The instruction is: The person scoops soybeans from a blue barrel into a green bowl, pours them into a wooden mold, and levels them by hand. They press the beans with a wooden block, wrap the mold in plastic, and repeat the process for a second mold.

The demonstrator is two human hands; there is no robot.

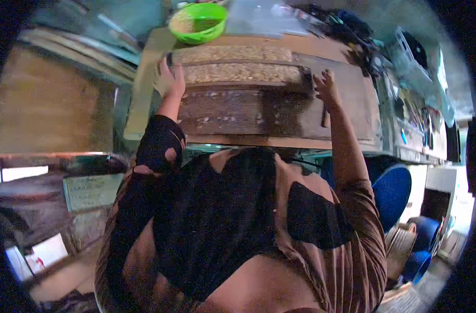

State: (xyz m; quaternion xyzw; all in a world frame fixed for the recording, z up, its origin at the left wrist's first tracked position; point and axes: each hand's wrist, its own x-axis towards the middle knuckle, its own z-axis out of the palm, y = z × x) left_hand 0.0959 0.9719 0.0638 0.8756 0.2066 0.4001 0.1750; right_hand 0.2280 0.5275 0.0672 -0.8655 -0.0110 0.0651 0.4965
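Note:
Two long strips covered with pale, nut-like pieces lie side by side on a wooden work board (353, 99). At the left end of the near strip (238, 73) is my left hand (170, 81), fingers apart, with a small dark piece (169, 58) by its fingertips. The far strip (233, 53) runs just behind. My right hand (326, 89) is open, fingers spread, beside a dark block (305, 78) at the near strip's right end. Below that hand lies a narrow dark stick-like tool (324, 116). A brown slab with pale flecks (222, 112) extends toward me.
A green bowl (206, 34) holding pale bits stands at the back left. Dark clutter (347, 26) and a clear plastic sheet (259, 18) lie along the back. A grey crate (410, 55) stands right. A blue chair (394, 190) is at the lower right.

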